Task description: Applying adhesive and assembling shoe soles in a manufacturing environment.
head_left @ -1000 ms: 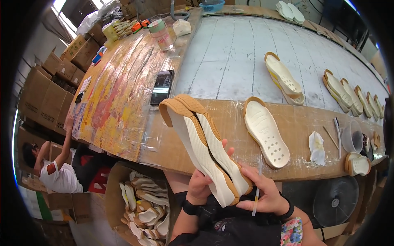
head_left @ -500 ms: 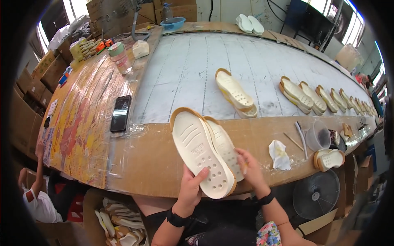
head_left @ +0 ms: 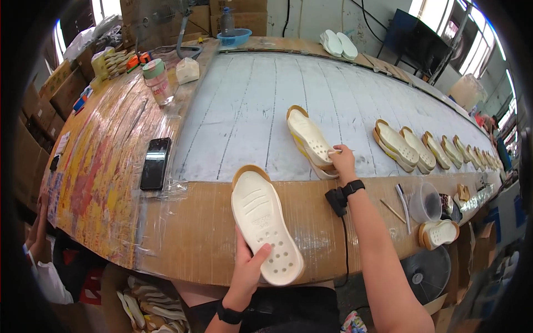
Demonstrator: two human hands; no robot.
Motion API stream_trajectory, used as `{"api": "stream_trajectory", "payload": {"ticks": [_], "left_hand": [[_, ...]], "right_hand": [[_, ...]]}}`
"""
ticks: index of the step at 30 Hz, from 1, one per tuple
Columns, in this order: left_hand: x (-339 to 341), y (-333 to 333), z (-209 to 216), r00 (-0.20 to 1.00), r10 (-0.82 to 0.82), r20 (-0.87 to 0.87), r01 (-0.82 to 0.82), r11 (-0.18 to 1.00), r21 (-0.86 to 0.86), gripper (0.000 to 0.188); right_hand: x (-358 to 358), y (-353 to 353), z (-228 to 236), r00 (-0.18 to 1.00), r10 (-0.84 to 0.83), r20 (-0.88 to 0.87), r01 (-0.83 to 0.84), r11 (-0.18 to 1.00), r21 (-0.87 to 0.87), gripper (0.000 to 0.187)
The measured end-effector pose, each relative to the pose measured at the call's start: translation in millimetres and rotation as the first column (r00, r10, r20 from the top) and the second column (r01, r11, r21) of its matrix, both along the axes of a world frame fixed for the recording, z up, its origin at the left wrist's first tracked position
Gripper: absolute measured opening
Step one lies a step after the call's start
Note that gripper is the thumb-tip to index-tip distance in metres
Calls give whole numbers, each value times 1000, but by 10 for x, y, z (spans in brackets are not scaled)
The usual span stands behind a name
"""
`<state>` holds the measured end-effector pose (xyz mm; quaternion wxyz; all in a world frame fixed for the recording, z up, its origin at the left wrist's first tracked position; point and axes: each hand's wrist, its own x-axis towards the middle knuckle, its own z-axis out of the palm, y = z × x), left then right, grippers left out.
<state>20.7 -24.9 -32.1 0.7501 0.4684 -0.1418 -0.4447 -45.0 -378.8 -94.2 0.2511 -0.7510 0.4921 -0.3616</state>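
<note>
My left hand (head_left: 249, 270) grips a cream perforated shoe sole (head_left: 264, 223) with a tan rim by its near end, holding it flat over the table's front edge. My right hand (head_left: 341, 159) reaches forward with a thin stick between its fingers and rests on the near end of a second cream sole pair (head_left: 309, 139), which lies on the grey mat (head_left: 250, 105). A black band with a small device (head_left: 340, 197) sits on my right wrist.
A row of several more soles (head_left: 422, 149) lines the mat to the right. A black phone (head_left: 155, 163), a jar (head_left: 157, 82), a plastic cup (head_left: 425, 201), sticks and a white rag lie on the wooden table (head_left: 100, 183). Another person (head_left: 39, 250) sits low at the left.
The two soles I held together have been separated: my right hand moved one forward onto the mat, while my left keeps the other near the table's edge.
</note>
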Motion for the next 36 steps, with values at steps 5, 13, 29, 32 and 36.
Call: {"api": "stream_trajectory", "payload": {"ticks": [5,13,29,32,36], "left_hand": [[150,230,24,987,-4,162,-10,996,83,71],[316,346,137,560,-306,770,-303,789,535,62],[141,290,525,904,143,404,-95,986,-138,52],[3,112,523,956,90,279,-28,975,-220,66],[-132,137,519,972,14,234,41,973,-228,67]], "right_hand": [[-13,-27,185,994,103,48,-104,995,15,18],[-22,223,216,960,265,88,-274,829,487,58],[-473,1755,1149,342,785,516,-933,350,86,46],[-721,2346,1290,591,597,543,-806,427,409,43],[-835,2643,1316,624,509,592,-780,362,511,40]]}}
